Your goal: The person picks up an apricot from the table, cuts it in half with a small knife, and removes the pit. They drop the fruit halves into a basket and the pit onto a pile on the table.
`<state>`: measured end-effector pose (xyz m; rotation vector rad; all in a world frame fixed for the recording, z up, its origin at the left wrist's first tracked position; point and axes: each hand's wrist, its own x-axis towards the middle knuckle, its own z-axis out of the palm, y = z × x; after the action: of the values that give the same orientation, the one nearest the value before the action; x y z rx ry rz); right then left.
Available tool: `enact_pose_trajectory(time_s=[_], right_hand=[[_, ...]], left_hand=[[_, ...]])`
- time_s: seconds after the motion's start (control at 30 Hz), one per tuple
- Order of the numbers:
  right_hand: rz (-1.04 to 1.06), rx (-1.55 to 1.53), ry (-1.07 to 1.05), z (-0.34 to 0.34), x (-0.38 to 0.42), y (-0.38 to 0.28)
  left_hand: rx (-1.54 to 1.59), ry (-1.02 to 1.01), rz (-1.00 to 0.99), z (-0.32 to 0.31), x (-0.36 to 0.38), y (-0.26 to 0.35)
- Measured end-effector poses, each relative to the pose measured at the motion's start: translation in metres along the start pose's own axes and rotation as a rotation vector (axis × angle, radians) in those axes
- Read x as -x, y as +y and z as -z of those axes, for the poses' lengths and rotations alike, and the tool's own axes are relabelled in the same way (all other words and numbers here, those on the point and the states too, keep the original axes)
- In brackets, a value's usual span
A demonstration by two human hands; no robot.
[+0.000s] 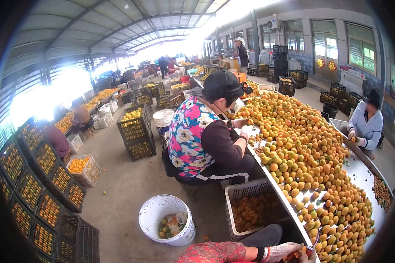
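Orange fruit (294, 127) flecked with yellow-green, and a flower-print vest (191, 131).
The vest's blooms run pink, blue and white, its wearer's sleeve (221, 142) dark brownish; the nearest sleeve (213, 252) is patterned red, the left glove (281, 251) whitish, perhaps greyer. The bucket (186, 234) is white, the stacked crates (87, 239) black, the far jacket (369, 125) pale blue.

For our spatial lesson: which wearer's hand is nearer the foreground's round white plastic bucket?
Left. In view, the left hand lies right of the bucket; the right hand, farther right.
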<state>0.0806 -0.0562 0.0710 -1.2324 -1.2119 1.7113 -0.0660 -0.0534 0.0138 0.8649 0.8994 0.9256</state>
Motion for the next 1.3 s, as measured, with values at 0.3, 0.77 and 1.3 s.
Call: enact_pose_trajectory(time_s=[0.3,0.77,1.3], right_hand=[[0.103,-0.023,-0.022,0.042,-0.032,0.034],[0.222,0.174,0.124,0.049,-0.046,0.063],[0.154,0.130,-0.011,0.018,-0.017,0.028]], left_hand=[[-0.047,-0.146,0.015,0.030,-0.058,-0.049],[-0.356,0.021,-0.145,-0.001,0.002,0.009],[-0.607,-0.222,-0.312,0.030,-0.011,-0.001]])
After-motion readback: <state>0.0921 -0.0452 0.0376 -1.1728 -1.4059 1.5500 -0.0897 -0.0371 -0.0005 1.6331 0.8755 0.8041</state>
